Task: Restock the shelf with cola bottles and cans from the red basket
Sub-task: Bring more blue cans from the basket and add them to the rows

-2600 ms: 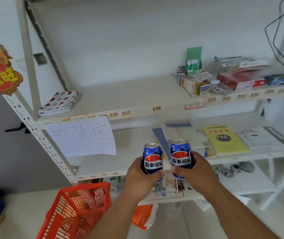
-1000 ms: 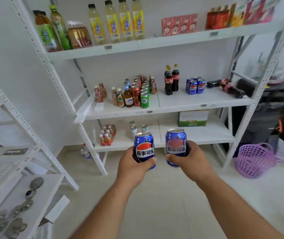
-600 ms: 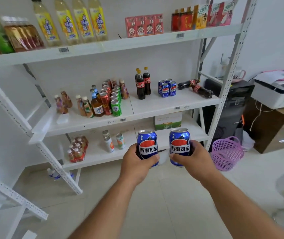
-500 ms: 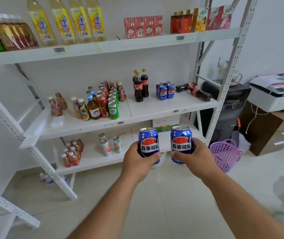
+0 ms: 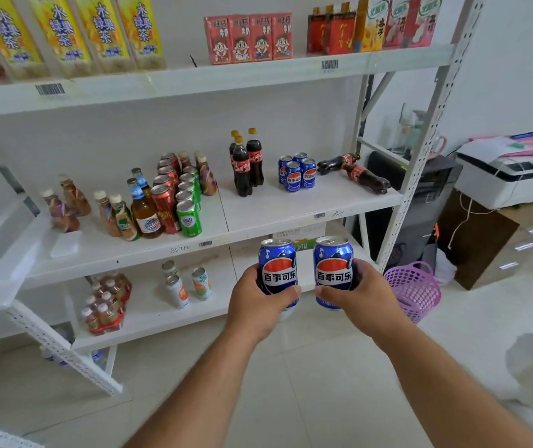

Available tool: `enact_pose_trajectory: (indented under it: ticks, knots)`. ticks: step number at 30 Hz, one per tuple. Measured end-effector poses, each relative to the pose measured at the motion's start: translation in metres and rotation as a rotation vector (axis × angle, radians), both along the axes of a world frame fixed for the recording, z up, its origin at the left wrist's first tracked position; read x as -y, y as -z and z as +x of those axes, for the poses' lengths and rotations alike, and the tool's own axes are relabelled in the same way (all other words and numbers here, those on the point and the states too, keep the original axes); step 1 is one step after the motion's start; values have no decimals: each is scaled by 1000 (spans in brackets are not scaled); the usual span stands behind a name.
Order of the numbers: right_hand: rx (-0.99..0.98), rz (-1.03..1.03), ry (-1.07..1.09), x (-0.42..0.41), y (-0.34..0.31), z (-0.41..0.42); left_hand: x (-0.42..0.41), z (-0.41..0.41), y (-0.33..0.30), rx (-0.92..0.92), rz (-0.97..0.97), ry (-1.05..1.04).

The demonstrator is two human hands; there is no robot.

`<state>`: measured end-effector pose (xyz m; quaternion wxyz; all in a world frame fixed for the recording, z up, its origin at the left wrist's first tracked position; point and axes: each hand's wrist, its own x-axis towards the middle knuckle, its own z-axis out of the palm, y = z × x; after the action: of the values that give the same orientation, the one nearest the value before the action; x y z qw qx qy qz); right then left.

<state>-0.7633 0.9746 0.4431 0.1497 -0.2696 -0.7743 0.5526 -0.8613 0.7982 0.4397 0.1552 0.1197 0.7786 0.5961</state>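
Observation:
My left hand (image 5: pixel 255 305) grips a blue cola can (image 5: pixel 277 270), held upright. My right hand (image 5: pixel 360 297) grips a second blue cola can (image 5: pixel 333 268) right beside it. Both cans hang in front of the white shelf unit, below its middle shelf (image 5: pixel 294 210). On that shelf stand several matching blue cans (image 5: pixel 297 173), three upright cola bottles (image 5: pixel 245 163) to their left, and two cola bottles lying on their sides (image 5: pixel 355 173) to their right. The red basket is out of view.
Rows of red and green cans (image 5: pixel 178 198) and small tea bottles (image 5: pixel 119 211) fill the shelf's left half. Yellow tea bottles and drink cartons line the top shelf (image 5: pixel 194 79). A purple basket (image 5: pixel 415 291) sits on the floor by the right upright (image 5: pixel 420 163); a printer (image 5: pixel 511 176) stands beyond.
I turned from the shelf with the red basket to this drinks shelf and came closer. Both hands have kept hold of their cans throughout.

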Motion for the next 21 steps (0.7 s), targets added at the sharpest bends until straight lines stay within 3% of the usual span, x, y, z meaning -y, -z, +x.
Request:
enact_pose_trajectory:
  ticks: [21]
  knots:
    - [5,-101,-94,-251,17,-74,-240,-57,7,13,-103,-106]
